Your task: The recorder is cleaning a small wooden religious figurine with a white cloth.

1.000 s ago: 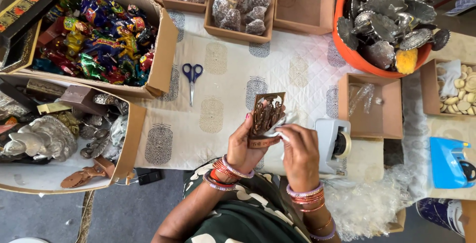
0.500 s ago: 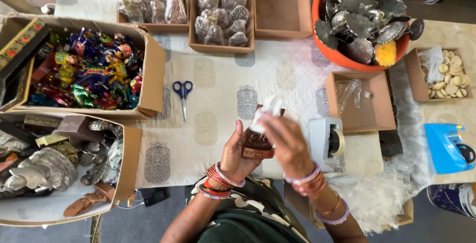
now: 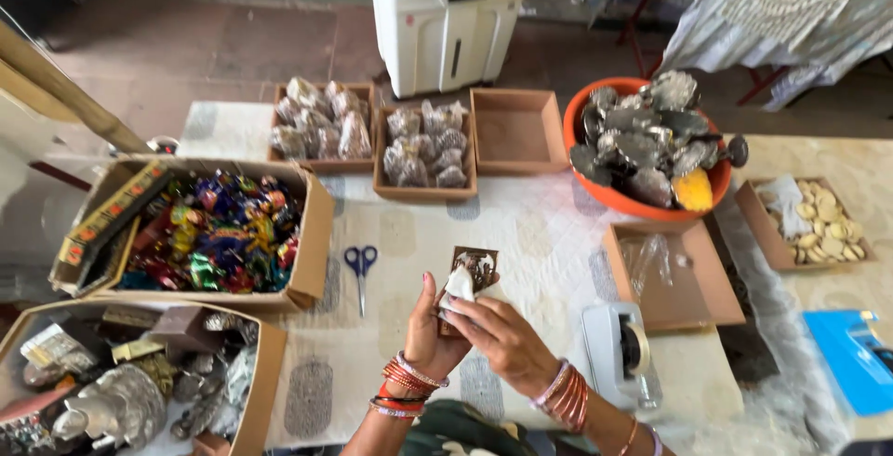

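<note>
**Op:** Fingers of my left hand (image 3: 430, 328) are curled shut around the lower part of the brown packet (image 3: 473, 274), thumb at its front and the rest behind. My right hand (image 3: 498, 340) pinches a white wrap (image 3: 459, 286) against the packet's face with its fingertips closed on it.

**Obs:** Where does the packet sit?

**Op:** Held up over the patterned cloth (image 3: 549, 233), just right of the scissors (image 3: 360, 265) and left of the tape dispenser (image 3: 621, 349). It touches nothing but my 2 hands.

**Obs:** How will it handle?

**Op:** I judge it light and flat, thin card with a clear or glossy front, so it will bend if squeezed in the middle. The front looks slick. I cannot tell what is inside.

**Obs:** And the wrap?

**Op:** Soft and limp, likely tissue or thin plastic. It would crumple or slip free under a loose pinch.

**Obs:** Best hold?

**Op:** By the packet's side edges or bottom corners, where card is stiffest, keeping the thumb off the glossy face. For the wrap, a pinch near its edge against the card.

**Obs:** Anything close by?

**Op:** Only 1 open box (image 3: 665, 279) with clear bags, lying to the right.
</note>
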